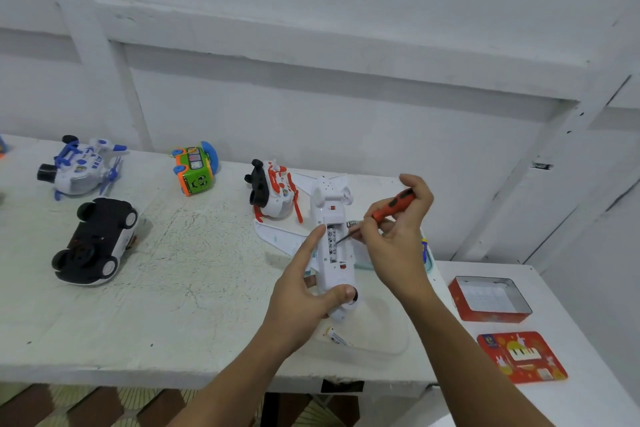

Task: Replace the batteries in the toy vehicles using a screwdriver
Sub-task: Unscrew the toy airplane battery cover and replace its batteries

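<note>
A white toy airplane [329, 198] lies belly-up on the white table [194, 288], its battery compartment open with a battery [331, 242] showing inside. My left hand [301, 295] grips the plane's nose end, index finger stretched along the compartment's left edge. My right hand [398, 236] holds an orange-and-black screwdriver [393, 205], its tip poking into the compartment. A loose battery [336, 336] lies on the table just below the plane's nose.
A black-and-white car [93, 243] lies upside down at left. Behind it are a blue-white helicopter [79, 167], a green-orange bus [195, 168] and a red-white helicopter [273, 192]. An open red tin [490, 300] and its lid [521, 357] sit at right.
</note>
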### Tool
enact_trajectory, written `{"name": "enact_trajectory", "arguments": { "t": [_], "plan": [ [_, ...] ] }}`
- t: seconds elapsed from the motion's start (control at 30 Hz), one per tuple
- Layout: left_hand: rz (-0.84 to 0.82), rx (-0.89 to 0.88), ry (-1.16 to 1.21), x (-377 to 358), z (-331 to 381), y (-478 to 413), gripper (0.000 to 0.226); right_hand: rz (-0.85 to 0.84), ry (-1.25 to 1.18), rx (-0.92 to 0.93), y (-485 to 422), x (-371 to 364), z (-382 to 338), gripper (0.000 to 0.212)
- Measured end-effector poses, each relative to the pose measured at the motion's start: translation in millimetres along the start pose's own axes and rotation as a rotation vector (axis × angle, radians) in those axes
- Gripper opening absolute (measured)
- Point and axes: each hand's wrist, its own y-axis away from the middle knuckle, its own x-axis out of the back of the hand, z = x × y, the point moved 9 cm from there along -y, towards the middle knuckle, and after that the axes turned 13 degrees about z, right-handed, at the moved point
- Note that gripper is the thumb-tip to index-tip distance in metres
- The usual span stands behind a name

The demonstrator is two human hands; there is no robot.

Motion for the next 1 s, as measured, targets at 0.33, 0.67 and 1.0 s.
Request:
{"name": "enact_trajectory", "arguments": {
  "t": [0.33,0.67,1.0],
  "plan": [
    [-0.004,0.013,-0.033,-3.4,0.2,-1.4,0.085,0.014,-0.083,-0.027,-1.4,2.2,-0.7,0.071],
    [0.032,0.005,-0.037,-3.9,-0.7,-2.4,0.084,0.000,0.142,0.194,4.4,-7.5,-9.3,0.076],
    [0.058,-0.023,-0.008,-1.8,9.0,-9.4,0.086,-0.062,-0.032,-0.116,-7.8,-1.5,9.5,0.074]
  ]
}}
